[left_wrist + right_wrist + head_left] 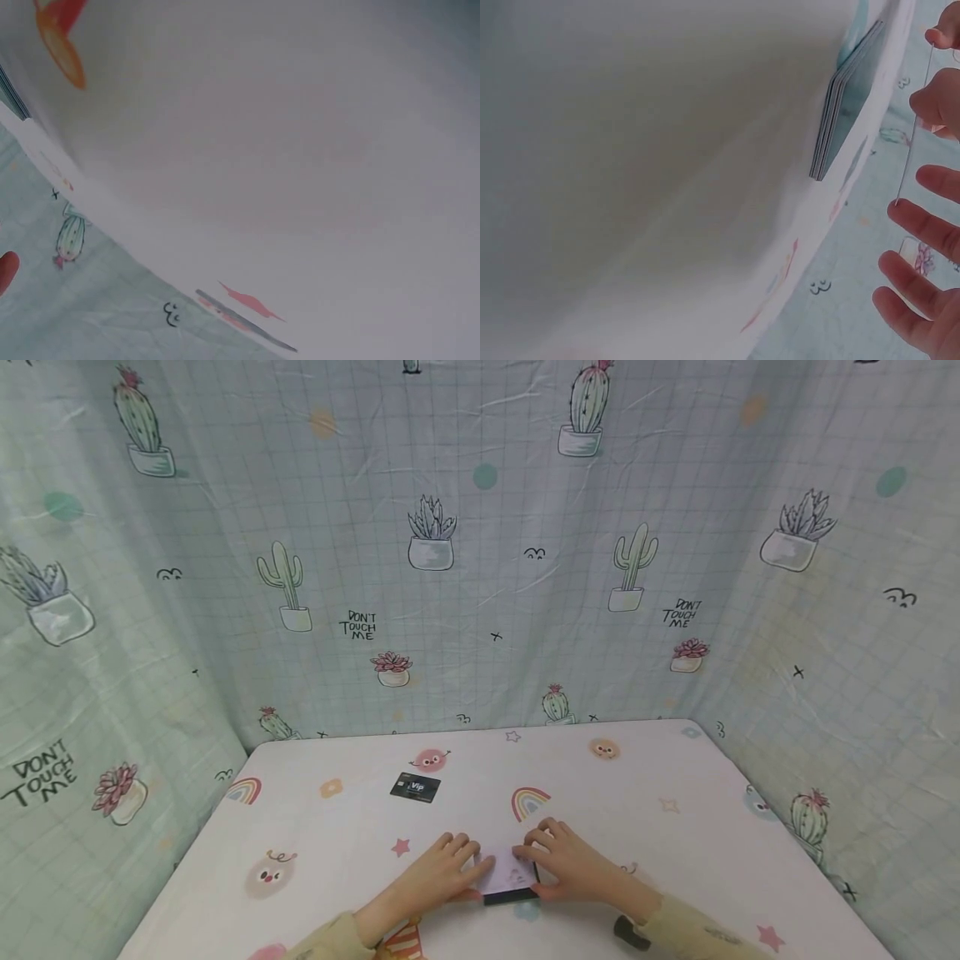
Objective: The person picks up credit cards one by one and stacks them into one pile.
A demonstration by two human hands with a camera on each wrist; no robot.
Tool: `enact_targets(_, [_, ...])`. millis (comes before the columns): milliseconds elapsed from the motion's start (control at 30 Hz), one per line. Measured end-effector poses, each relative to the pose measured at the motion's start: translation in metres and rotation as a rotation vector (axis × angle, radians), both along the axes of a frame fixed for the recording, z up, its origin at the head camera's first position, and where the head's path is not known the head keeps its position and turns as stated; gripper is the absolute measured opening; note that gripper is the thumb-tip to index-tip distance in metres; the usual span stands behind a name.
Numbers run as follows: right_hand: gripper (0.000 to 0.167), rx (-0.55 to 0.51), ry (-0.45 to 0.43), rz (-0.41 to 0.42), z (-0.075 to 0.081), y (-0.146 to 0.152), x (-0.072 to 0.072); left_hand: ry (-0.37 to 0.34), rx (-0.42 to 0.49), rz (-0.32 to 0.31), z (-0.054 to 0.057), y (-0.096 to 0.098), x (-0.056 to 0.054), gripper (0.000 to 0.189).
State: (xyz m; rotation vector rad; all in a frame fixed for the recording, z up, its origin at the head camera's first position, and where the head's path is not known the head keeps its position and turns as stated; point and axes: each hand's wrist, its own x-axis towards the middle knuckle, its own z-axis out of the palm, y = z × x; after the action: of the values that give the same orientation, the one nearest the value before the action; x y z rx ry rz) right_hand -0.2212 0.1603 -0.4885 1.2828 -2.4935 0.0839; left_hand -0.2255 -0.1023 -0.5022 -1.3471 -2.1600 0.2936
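A flat, dark-edged slab with a glossy top [506,875] lies on the table between the two hands. In the right wrist view the slab [846,105] shows layered edges, and a thin clear sheet [913,139] stands above it, seen nearly edge-on between fingertips. My left hand [450,870] bends its fingers at the sheet's left side. At the right side, my right hand [562,862] holds the sheet with thumb and fingers. The left wrist view shows mostly table and one fingertip [7,271], so the left hold is largely hidden there.
A black card marked "Vip" [416,787] lies farther back on the printed white table [622,802]. Beside the right sleeve sits a small dark object [632,933], partly covered. Cactus-print curtains [480,593] border the back and sides.
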Motion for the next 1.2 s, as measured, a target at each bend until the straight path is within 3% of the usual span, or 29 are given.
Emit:
enact_targets(267, [0.048,-0.022,0.011,0.022,-0.007,0.006,0.001,-0.017,-0.010,-0.021,-0.002,0.005,0.002,0.044])
enact_targets(700, [0.050,-0.059,0.064,0.076,-0.021,0.012,0.002,0.062,-0.025,-0.052,-0.006,0.010,0.003,0.044])
enact_targets(967, [0.049,-0.026,0.013,0.048,-0.021,0.012,0.004,0.067,-0.070,-0.039,-0.006,0.012,0.004,0.045])
enact_targets(1200, [0.049,-0.012,0.036,0.065,-0.018,0.011,0.003,0.062,-0.112,-0.022,-0.006,0.013,0.004,0.046])
